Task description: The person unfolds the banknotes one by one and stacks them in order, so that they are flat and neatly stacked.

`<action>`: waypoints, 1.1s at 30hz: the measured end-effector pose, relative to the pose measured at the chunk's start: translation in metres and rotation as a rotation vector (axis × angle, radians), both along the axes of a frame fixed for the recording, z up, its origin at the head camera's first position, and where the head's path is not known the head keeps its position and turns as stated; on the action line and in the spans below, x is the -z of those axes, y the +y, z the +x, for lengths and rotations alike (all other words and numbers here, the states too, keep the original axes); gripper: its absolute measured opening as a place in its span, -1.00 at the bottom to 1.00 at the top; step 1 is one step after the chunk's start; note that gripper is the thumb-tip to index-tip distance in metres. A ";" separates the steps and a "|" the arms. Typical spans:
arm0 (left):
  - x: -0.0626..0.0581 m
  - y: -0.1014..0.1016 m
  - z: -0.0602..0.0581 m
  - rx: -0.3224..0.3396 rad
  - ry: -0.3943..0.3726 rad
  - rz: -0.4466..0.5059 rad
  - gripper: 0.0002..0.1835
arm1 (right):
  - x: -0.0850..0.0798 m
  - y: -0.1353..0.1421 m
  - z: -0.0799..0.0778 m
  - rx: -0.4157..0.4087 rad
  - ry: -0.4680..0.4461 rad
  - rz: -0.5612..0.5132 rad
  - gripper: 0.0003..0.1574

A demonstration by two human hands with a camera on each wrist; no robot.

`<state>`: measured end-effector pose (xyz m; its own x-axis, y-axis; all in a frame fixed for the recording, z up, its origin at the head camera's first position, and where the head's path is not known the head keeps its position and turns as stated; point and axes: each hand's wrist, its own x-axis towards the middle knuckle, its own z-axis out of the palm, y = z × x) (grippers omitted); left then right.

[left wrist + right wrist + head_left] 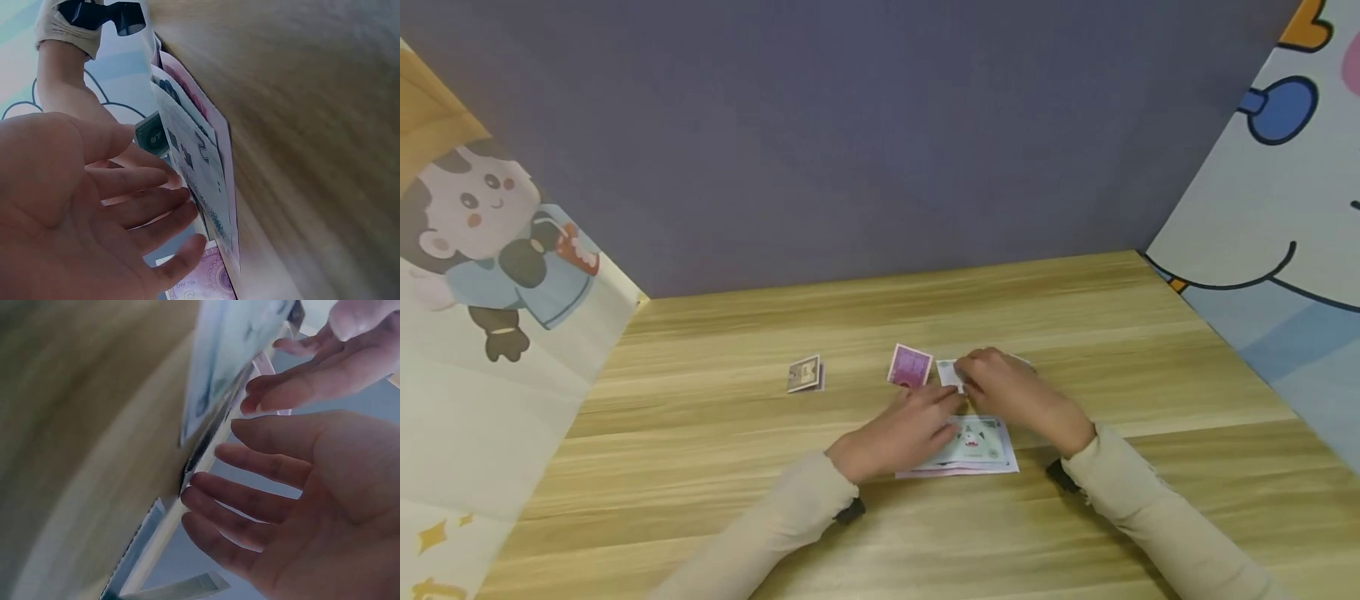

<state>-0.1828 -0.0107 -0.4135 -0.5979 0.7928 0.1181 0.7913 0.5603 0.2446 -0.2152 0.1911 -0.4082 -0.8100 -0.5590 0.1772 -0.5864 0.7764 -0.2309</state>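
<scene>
A small stack of banknotes (973,450), a pale green one uppermost, lies on the table. My left hand (898,433) rests over the stack's left part, its fingers relaxed and pointing toward the other hand. In the left wrist view the stack (197,156) shows edge-on beside the fingers. Behind the stack, my right hand (1018,396) touches down by a pale banknote (950,375) and covers most of it. Its fingers (237,519) are loosely bent, with nothing gripped in the right wrist view. A purple banknote (912,365) sits just beyond the left fingertips.
Further left stands a folded brownish banknote (805,374), partly raised off the wooden table (700,467). A grey-blue wall (880,150) closes the back, and cartoon-printed panels (512,233) flank both sides.
</scene>
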 end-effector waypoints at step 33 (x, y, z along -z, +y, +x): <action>-0.003 -0.004 0.007 -0.068 -0.096 -0.186 -0.42 | -0.010 0.016 -0.007 0.091 -0.174 -0.133 -0.53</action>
<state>-0.1756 -0.0147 -0.4108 -0.6519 0.7533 -0.0869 0.7284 0.6540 0.2043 -0.2220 0.2072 -0.3977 -0.8807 -0.4636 0.0973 -0.4578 0.7802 -0.4262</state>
